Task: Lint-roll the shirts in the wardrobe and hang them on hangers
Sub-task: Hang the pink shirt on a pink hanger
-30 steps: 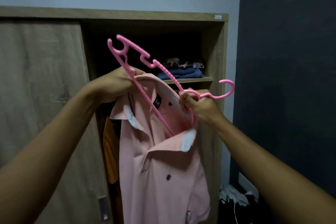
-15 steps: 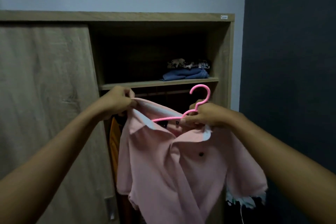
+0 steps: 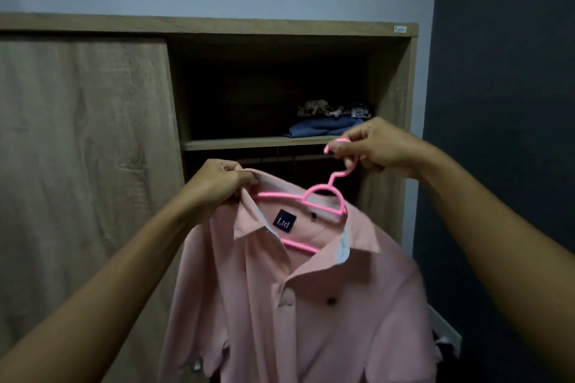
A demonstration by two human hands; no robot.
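Observation:
A pink collared shirt [image 3: 305, 298] with a dark neck label hangs in front of the open wardrobe on a pink plastic hanger [image 3: 323, 196]. The hanger's arms run inside the collar and its hook sticks up to the right. My right hand [image 3: 373, 146] pinches the hook near the shelf edge. My left hand [image 3: 217, 186] grips the shirt's left collar and shoulder, holding the fabric against the hanger's arm. The shirt's lower part runs out of the frame.
The wooden wardrobe [image 3: 389, 102] has a sliding door [image 3: 84, 165] closed on the left. On its shelf [image 3: 255, 144] lie folded clothes [image 3: 326, 123]. A hanging rail [image 3: 280, 159] runs just below the shelf. A dark wall [image 3: 504, 134] stands at the right.
The hanger went from sticking out of the neck opening to sitting inside the collar. My right hand moved from the collar up to the hook and lifted it; the shirt now hangs spread.

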